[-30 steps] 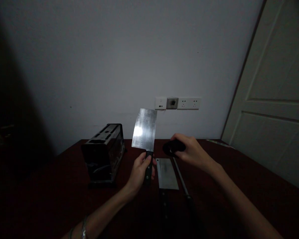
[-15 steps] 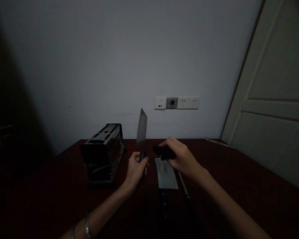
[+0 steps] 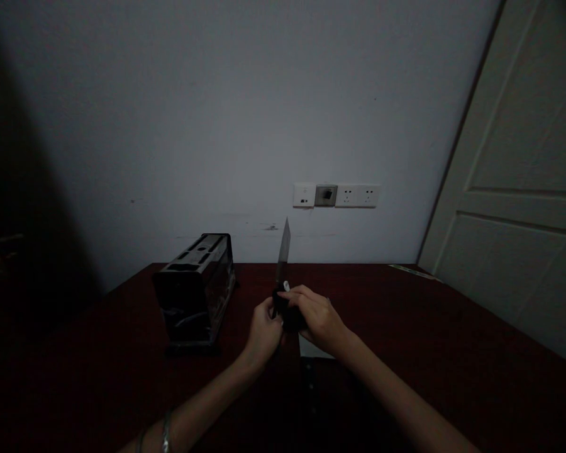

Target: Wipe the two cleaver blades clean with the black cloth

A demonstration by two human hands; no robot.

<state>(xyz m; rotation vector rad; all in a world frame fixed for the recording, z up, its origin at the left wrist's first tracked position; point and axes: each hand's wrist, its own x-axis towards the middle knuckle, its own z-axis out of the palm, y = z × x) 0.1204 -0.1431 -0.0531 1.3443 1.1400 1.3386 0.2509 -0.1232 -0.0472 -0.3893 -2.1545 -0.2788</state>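
Note:
My left hand (image 3: 264, 330) is closed around the dark handle of a knife (image 3: 283, 248), whose blade points up and away from me, turned nearly edge-on. My right hand (image 3: 318, 318) grips a black thing (image 3: 292, 318) with a small white tab; its kind is too dark to make out. Both hands meet at the lower end of the blade, and the black thing hides part of the knife handle. Under my right hand lies a cleaver (image 3: 316, 349) with a black riveted handle, its blade mostly covered by the hand.
To the left on the dark red table (image 3: 368, 286) stands a black knife block (image 3: 186, 308) with slots in its top. A wall with sockets (image 3: 346, 195) rises behind. At the back right lies a flat strip (image 3: 415, 272), near a pale panelled door (image 3: 514, 189).
My right hand has moved left with the black thing, up against the knife. The blade has swung slightly right and turned edge-on. The cleaver is now more covered.

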